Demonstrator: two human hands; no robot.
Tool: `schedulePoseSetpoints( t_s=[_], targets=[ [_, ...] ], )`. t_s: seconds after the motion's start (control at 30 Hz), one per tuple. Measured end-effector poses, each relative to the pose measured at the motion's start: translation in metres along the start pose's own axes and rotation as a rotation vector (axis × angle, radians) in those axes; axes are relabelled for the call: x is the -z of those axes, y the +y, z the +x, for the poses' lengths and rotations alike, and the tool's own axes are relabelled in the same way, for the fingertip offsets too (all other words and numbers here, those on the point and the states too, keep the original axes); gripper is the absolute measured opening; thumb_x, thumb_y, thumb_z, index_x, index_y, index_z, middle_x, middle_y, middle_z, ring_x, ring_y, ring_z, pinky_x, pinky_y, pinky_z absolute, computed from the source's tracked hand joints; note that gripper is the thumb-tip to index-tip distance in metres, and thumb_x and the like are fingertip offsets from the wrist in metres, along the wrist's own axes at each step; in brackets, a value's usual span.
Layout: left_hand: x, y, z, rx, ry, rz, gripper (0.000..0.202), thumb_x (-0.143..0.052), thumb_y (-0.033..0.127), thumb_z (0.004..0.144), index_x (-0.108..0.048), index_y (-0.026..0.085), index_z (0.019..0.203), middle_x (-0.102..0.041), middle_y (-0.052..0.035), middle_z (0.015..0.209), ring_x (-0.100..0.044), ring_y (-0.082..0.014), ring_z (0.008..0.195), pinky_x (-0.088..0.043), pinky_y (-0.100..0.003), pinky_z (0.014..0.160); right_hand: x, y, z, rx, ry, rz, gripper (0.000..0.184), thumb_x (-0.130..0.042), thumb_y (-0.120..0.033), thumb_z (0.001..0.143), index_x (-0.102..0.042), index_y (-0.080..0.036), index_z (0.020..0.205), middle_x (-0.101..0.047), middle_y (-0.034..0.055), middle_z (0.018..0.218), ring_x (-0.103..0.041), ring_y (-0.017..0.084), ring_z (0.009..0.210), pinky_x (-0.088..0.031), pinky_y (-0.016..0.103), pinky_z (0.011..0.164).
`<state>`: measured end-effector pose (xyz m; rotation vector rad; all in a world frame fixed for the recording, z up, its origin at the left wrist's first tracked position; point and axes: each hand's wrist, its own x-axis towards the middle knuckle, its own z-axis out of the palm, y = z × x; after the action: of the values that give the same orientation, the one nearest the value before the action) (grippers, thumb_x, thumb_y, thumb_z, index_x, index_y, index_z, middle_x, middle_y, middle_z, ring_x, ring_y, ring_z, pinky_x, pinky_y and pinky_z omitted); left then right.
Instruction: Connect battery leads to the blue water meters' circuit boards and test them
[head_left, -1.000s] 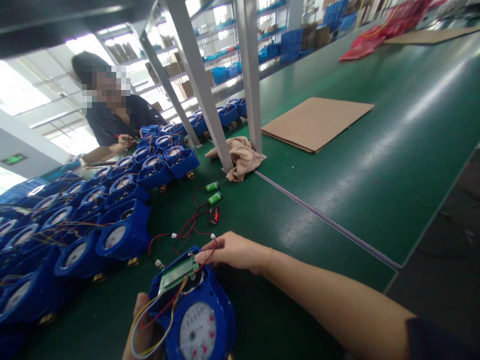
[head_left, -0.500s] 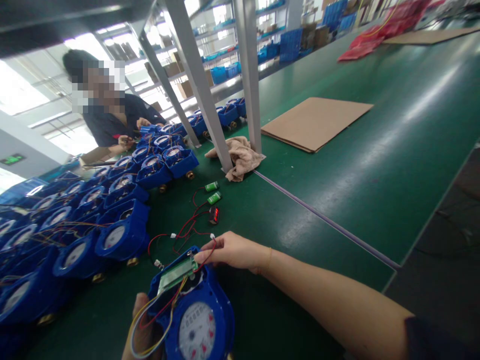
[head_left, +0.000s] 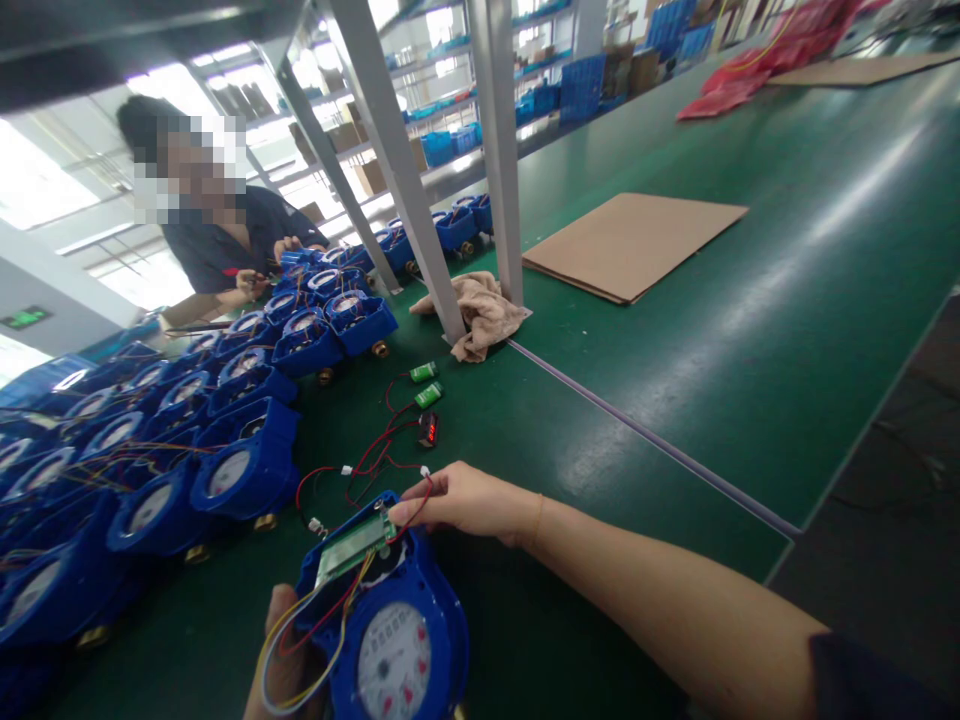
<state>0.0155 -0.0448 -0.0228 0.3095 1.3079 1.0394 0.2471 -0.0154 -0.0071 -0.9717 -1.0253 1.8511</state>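
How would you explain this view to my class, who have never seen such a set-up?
There is no machine: these are a person's two bare hands, seen by a camera worn on that person's head, looking forward and down. The left hand holds a blue meter with a round dial. The right hand is at one end of its green circuit board. On the green table lie two green cylinders, a small red-lit display, a cloth and flat cardboard. More blue meters stand on the left, and another person is beyond them.
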Motion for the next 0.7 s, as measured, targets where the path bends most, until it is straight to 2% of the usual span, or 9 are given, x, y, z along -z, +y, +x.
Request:
schedulePoseSetpoints(
  t_s=[0.2, 0.37, 0.5, 0.7],
  targets=[
    [0.0016, -0.0001, 0.0009, 0.030, 0.013, -0.008, 0.050, -0.079, 0.060, 0.061, -0.076, 0.018, 0.088, -0.078, -0.0100, 0.090, -0.063, -0.0414, 0.111, -0.055, -0.050, 0.094, 0.0001, 0.0005, 0.0005, 0.003, -0.017, 0.005, 0.035, -0.083, -0.045, 0.069, -0.078, -0.016, 0.087, -0.069, -0.0001, 0.080, -0.055, 0.008, 0.072, -0.043, 0.020, 0.066],
    [0.0030, 0.0006, 0.0027, 0.002, 0.002, 0.031, 0.047, -0.083, 0.059, 0.056, -0.075, 0.018, 0.076, -0.078, -0.0091, 0.084, -0.067, -0.0408, 0.105, -0.056, -0.049, 0.092, 0.0007, 0.0018, 0.0013, 0.002, -0.018, 0.006, 0.039, -0.085, -0.046, 0.065, -0.078, -0.015, 0.088, -0.069, 0.0002, 0.080, -0.056, 0.009, 0.072, -0.043, 0.020, 0.066],
    [0.0033, 0.0000, 0.0051, -0.013, 0.019, 0.025, 0.049, -0.085, 0.060, 0.050, -0.074, 0.018, 0.072, -0.078, -0.0082, 0.080, -0.068, -0.0405, 0.101, -0.057, -0.049, 0.091, 0.0003, 0.0030, 0.0016, 0.001, -0.011, 0.011, 0.034, -0.083, -0.044, 0.069, -0.078, -0.015, 0.087, -0.070, 0.0002, 0.081, -0.056, 0.009, 0.073, -0.043, 0.019, 0.065],
    [0.0070, -0.0016, 0.0086, -0.013, 0.004, 0.028, 0.046, -0.079, 0.059, 0.060, -0.075, 0.018, 0.079, -0.078, -0.0085, 0.084, -0.065, -0.0403, 0.110, -0.055, -0.049, 0.095, 0.0000, 0.0017, 0.0010, -0.011, -0.004, 0.013, 0.030, -0.082, -0.040, 0.072, -0.078, -0.015, 0.088, -0.069, -0.0006, 0.080, -0.057, 0.008, 0.071, -0.044, 0.019, 0.065]
  ],
)
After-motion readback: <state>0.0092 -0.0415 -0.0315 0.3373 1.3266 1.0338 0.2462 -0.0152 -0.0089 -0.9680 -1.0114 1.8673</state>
